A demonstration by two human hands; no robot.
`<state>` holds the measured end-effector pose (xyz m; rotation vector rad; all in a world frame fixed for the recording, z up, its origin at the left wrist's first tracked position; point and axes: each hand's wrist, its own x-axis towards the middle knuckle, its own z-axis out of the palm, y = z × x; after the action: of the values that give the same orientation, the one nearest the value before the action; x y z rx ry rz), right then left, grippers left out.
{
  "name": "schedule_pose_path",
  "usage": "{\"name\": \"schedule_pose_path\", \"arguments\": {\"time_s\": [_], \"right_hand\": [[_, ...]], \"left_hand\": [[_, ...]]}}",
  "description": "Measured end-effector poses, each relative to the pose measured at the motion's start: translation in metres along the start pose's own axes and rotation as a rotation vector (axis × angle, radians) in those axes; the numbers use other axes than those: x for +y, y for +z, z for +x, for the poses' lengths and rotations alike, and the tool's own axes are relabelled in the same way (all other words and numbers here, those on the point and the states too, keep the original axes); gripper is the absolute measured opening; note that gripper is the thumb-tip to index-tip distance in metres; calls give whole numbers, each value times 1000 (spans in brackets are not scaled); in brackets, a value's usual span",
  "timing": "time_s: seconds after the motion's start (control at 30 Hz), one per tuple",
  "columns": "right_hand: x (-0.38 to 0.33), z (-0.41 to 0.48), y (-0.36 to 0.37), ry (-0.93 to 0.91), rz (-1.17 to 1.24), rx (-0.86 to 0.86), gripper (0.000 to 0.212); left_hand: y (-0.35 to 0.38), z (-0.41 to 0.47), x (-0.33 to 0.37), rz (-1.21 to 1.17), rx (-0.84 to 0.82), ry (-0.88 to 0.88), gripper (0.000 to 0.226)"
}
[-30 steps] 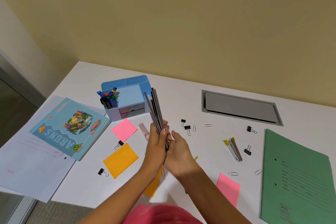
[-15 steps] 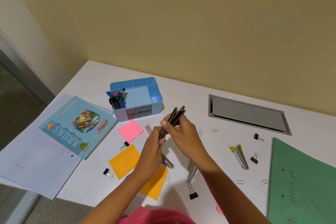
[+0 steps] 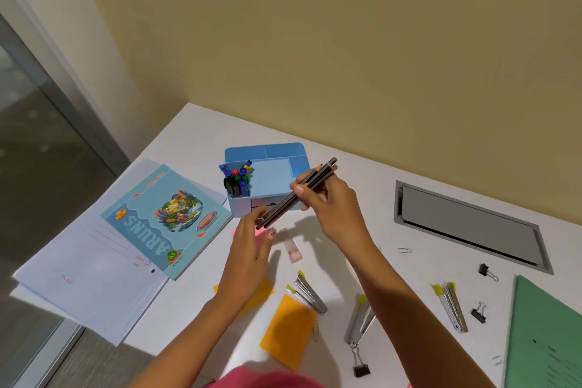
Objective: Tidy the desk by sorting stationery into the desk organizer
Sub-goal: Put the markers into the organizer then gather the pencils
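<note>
A blue desk organizer (image 3: 285, 151) stands at the back of the white desk, with coloured markers (image 3: 237, 179) upright in its front-left slot. My right hand (image 3: 327, 201) grips a bundle of dark pencils (image 3: 294, 197), tilted with the tips up and to the right, just in front of the organizer. My left hand (image 3: 248, 249) hovers under the bundle's lower end with the fingers spread; whether it touches the pencils I cannot tell.
A blue notebook (image 3: 167, 217) lies on white sheets at left. Orange sticky notes (image 3: 288, 331), a pink eraser (image 3: 293, 250), metal file clips (image 3: 310, 293), binder clips (image 3: 360, 367), a green folder (image 3: 548, 343) and a grey cable hatch (image 3: 469, 225) are spread over the desk.
Both hands held the pencil bundle upright, then tilted it. The right hand now carries it closer to the organizer while the left hand has let go and opened.
</note>
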<state>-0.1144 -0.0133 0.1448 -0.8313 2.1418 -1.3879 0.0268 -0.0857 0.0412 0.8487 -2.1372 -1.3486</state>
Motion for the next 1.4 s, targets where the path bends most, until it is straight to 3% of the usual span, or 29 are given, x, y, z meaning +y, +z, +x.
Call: {"name": "schedule_pose_path", "arguments": {"time_s": [0.13, 0.3, 0.57, 0.83, 1.0, 1.1, 1.23, 1.4], "right_hand": [[-15, 47, 10, -77, 45, 123, 7], [-23, 105, 39, -171, 40, 216, 6], [14, 170, 90, -94, -114, 60, 11], [54, 187, 105, 16, -214, -45, 13], [61, 190, 109, 69, -185, 67, 17], [64, 190, 110, 103, -226, 114, 32], [62, 178, 103, 119, -84, 242, 51], [70, 125, 97, -25, -13, 564, 27]], "left_hand": [[-20, 15, -8, -14, 92, -18, 38], [-32, 27, -22, 94, 49, 20, 35], [-36, 45, -53, 337, -117, 96, 31], [-37, 45, -56, 249, -109, 26, 28], [-39, 43, -58, 264, -150, -13, 27], [-39, 42, -60, 270, -160, -33, 28], [-38, 38, -62, 296, -155, -61, 30], [-39, 35, -66, 268, -165, -74, 31]]}}
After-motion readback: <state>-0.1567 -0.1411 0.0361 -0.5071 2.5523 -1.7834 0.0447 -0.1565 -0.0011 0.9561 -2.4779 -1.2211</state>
